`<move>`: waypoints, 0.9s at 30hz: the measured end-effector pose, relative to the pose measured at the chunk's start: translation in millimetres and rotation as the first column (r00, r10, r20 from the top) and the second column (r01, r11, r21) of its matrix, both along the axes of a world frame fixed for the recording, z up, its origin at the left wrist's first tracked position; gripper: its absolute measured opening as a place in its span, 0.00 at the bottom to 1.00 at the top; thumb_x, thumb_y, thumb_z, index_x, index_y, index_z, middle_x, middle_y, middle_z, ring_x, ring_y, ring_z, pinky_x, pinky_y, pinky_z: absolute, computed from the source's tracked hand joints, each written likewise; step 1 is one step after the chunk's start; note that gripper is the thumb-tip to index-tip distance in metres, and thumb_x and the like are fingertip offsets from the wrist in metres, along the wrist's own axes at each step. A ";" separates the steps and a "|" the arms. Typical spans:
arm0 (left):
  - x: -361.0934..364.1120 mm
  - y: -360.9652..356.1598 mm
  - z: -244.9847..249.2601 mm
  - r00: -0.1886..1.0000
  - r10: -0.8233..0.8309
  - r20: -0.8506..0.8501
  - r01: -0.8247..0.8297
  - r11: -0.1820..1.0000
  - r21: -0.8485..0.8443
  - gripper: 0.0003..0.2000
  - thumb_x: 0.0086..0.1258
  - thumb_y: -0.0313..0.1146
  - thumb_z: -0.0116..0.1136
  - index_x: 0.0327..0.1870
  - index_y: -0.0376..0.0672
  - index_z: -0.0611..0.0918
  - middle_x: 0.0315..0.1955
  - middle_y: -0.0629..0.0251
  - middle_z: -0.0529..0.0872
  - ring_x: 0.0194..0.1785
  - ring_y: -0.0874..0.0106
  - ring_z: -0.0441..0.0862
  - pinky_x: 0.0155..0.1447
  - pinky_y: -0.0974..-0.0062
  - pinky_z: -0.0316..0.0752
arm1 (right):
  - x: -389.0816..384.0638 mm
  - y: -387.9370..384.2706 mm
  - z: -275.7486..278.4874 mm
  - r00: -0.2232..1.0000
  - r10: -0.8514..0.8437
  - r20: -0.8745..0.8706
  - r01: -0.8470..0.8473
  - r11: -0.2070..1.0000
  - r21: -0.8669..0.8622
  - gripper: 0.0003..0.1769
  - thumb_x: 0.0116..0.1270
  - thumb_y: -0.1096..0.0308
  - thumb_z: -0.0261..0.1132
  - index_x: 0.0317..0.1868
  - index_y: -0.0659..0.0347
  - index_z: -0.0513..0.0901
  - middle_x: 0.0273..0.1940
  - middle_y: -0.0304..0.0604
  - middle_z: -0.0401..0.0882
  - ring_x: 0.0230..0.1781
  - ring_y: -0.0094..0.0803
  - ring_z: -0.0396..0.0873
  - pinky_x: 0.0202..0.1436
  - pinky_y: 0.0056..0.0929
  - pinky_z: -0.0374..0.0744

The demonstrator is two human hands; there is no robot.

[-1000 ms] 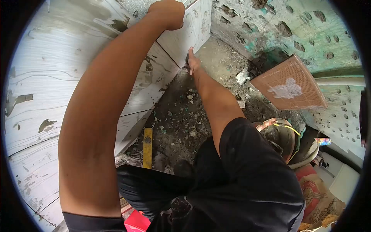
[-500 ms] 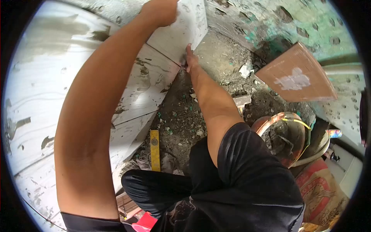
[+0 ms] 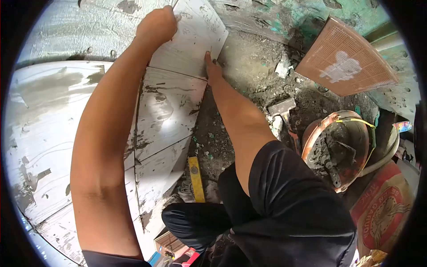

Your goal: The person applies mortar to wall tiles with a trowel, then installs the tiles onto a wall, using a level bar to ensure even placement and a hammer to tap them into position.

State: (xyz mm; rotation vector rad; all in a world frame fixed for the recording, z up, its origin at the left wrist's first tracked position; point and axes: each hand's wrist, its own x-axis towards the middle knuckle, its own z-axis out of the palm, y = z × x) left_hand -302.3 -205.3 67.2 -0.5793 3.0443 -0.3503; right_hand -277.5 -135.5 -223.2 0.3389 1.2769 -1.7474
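Observation:
A white, faintly veined tile (image 3: 189, 42) stands at the top of the view, its lower edge along the neighbouring laid tile (image 3: 171, 95) with a thin dark joint between them. My left hand (image 3: 158, 26) is closed at the tile's upper left edge, its fingertips partly hidden. At the lower right corner my right hand (image 3: 213, 69) grips the tile's side edge, thumb pointing up along it; its other fingers are partly hidden. Grey mortar smears mark the laid tiles.
A yellow spirit level (image 3: 196, 180) lies by my knee. To the right are a trowel or float (image 3: 282, 107), an orange bucket (image 3: 307, 144) holding mortar, and a cement sack (image 3: 384, 209). A brown-backed tile (image 3: 327, 55) leans at the pitted green wall (image 3: 275, 20). Rubble covers the floor.
The view has shifted, bringing more of the bucket and the wall at upper left into sight. Both hands stay on the tile, with my left hand appearing lower and further left.

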 end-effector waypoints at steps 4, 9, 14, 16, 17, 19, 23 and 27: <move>1.8 -1.0 4.2 0.999 -0.035 0.018 0.035 0.999 -0.028 0.16 0.66 0.42 0.50 0.36 0.34 0.76 0.27 0.43 0.80 0.34 0.47 0.78 0.39 0.56 0.73 | 7.4 -1.3 7.7 0.988 -0.139 0.065 0.142 0.989 -0.037 0.59 0.45 0.32 0.65 0.66 0.70 0.56 0.67 0.57 0.50 0.67 0.47 0.54 0.66 0.39 0.58; 4.1 -9.9 2.1 0.991 -0.129 -0.045 0.125 0.988 -0.090 0.16 0.66 0.41 0.50 0.38 0.34 0.77 0.28 0.42 0.80 0.35 0.48 0.79 0.41 0.56 0.73 | 0.3 -0.7 6.3 0.997 -0.027 0.073 0.024 0.999 0.038 0.61 0.44 0.30 0.64 0.67 0.68 0.53 0.68 0.55 0.48 0.68 0.46 0.52 0.65 0.47 0.59; 1.8 10.7 11.7 1.000 -0.004 -0.008 0.004 0.999 -0.054 0.14 0.66 0.39 0.49 0.38 0.34 0.78 0.29 0.42 0.81 0.36 0.47 0.78 0.42 0.56 0.73 | 0.0 0.1 9.8 0.999 -0.026 0.028 0.023 0.996 0.083 0.62 0.44 0.30 0.64 0.67 0.70 0.53 0.67 0.55 0.51 0.66 0.46 0.54 0.63 0.48 0.61; 1.7 9.0 9.1 1.000 -0.005 -0.008 0.004 0.998 -0.060 0.14 0.65 0.39 0.50 0.39 0.34 0.78 0.29 0.43 0.81 0.37 0.47 0.78 0.43 0.56 0.73 | 0.8 0.4 8.5 0.998 -0.056 0.028 0.055 0.998 0.044 0.62 0.44 0.31 0.65 0.67 0.71 0.53 0.66 0.56 0.53 0.66 0.46 0.56 0.63 0.47 0.61; 1.6 2.4 6.5 1.000 -0.020 -0.005 0.020 0.997 -0.069 0.15 0.65 0.39 0.50 0.39 0.34 0.78 0.29 0.43 0.81 0.37 0.47 0.78 0.43 0.57 0.73 | 0.6 1.8 7.5 0.998 -0.046 0.037 0.045 0.998 0.039 0.62 0.44 0.32 0.65 0.67 0.71 0.53 0.66 0.56 0.53 0.66 0.46 0.56 0.63 0.47 0.61; 4.7 -3.8 5.5 0.999 -0.043 -0.015 0.041 0.995 -0.088 0.15 0.65 0.39 0.50 0.40 0.34 0.78 0.30 0.42 0.81 0.37 0.47 0.78 0.43 0.57 0.73 | -2.4 3.4 8.3 0.998 -0.027 0.054 0.026 0.999 0.025 0.62 0.44 0.32 0.66 0.67 0.70 0.53 0.66 0.56 0.52 0.66 0.45 0.56 0.62 0.47 0.62; 0.5 -2.2 5.3 0.998 -0.053 -0.020 0.051 0.994 -0.097 0.15 0.65 0.39 0.49 0.41 0.34 0.78 0.31 0.42 0.81 0.38 0.47 0.78 0.44 0.58 0.73 | -7.6 3.1 8.5 0.995 -0.016 0.094 0.009 0.998 0.069 0.62 0.43 0.33 0.68 0.67 0.69 0.53 0.67 0.54 0.52 0.65 0.45 0.56 0.62 0.47 0.61; 3.7 18.0 13.2 0.999 0.015 -0.044 -0.018 0.998 -0.064 0.15 0.66 0.39 0.49 0.40 0.35 0.78 0.31 0.41 0.80 0.38 0.47 0.78 0.44 0.57 0.73 | -6.8 2.5 7.7 0.999 -0.034 0.032 0.033 0.999 0.019 0.62 0.42 0.33 0.68 0.67 0.68 0.54 0.67 0.53 0.53 0.66 0.45 0.56 0.62 0.48 0.61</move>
